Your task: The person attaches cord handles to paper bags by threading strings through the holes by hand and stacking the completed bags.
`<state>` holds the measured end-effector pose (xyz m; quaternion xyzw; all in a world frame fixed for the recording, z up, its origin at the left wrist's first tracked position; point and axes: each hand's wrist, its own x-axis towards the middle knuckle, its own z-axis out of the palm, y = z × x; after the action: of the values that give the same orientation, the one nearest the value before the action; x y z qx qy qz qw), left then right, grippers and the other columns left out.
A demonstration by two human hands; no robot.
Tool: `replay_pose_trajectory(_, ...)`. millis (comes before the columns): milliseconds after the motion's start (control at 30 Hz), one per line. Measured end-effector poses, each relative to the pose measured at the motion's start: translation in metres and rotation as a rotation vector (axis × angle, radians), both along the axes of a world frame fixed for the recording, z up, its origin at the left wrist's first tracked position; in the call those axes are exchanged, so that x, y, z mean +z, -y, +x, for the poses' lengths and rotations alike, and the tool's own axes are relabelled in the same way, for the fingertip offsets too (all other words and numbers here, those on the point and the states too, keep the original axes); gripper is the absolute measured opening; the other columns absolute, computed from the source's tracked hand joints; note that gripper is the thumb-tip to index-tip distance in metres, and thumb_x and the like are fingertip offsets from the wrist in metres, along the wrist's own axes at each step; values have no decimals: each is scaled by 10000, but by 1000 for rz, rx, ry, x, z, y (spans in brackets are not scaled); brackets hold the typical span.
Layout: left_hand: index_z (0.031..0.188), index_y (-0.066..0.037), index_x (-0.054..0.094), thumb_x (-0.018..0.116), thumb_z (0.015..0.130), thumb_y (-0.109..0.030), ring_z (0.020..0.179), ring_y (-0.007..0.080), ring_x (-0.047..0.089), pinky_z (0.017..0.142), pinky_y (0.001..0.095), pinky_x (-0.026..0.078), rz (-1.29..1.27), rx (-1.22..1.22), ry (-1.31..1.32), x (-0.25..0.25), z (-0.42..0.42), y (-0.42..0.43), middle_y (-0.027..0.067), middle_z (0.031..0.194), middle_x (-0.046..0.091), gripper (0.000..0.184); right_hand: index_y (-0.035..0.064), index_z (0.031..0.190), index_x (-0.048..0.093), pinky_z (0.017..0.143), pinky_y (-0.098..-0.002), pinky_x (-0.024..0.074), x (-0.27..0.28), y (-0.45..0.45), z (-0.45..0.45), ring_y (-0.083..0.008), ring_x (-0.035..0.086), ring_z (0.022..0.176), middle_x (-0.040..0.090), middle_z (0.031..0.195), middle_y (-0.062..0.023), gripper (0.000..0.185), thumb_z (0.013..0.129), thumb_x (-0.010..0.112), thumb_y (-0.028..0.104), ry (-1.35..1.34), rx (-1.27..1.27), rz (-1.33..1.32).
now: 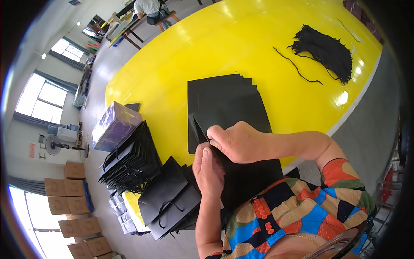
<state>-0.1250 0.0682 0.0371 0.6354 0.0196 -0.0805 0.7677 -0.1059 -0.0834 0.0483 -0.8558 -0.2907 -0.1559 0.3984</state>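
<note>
A black paper bag (250, 177) lies flat in front of me, its opening edge parted a little at the left. My left hand (208, 170) grips that edge from below, thumb on top and fingers partly hidden. Just above it, my right hand (235, 140) is closed in a pinch at the same edge; what its fingertips hold is hidden. Beneath the bag is a stack of flat black bags (220, 93). At the far right of the table lies a bundle of black cords (323, 52), with one loose cord (295, 64) beside it.
Black bags with cord handles (168, 203) lie at the table's near left. Another pile of bags (129, 162) sits beyond them, beside a purple plastic-wrapped box (115, 125). Cardboard boxes (69, 194) and a fan (53, 145) stand along the wall. A person (148, 8) sits far off.
</note>
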Motion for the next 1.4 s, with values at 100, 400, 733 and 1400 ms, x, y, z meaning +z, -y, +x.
replay_pose_trajectory(100,1281,-22,440,406,981,-300,1019,166,572,912,291,441,-420,-31,-234,-24,6,13,62,1113,594,411,11,862,425,392,-356,419,-18,-6,11,-282,587,469,553,551,-121,141,862,519,116,171,-46,-118)
replay_pose_trajectory(400,879,9,575,429,970,-157,669,126,519,634,275,431,249,181,49,-76,18,-13,6,749,558,239,24,889,613,413,-186,294,10,64,9,-28,360,454,466,596,21,115,880,596,137,-751,227,969)
replay_pose_trajectory(733,1011,-3,552,454,978,-182,784,59,528,703,199,430,-229,66,-176,-76,-28,-14,17,873,581,207,-15,1007,610,525,-267,498,29,94,-37,-181,655,620,676,781,-125,188,820,594,-18,-495,224,727)
replay_pose_trajectory(1400,1086,73,597,599,675,60,723,101,599,1084,464,317,654,-239,560,-8,-47,-26,39,578,568,412,-14,635,570,489,-332,371,-10,31,-42,-171,456,468,484,495,-104,339,889,537,209,-860,353,149)
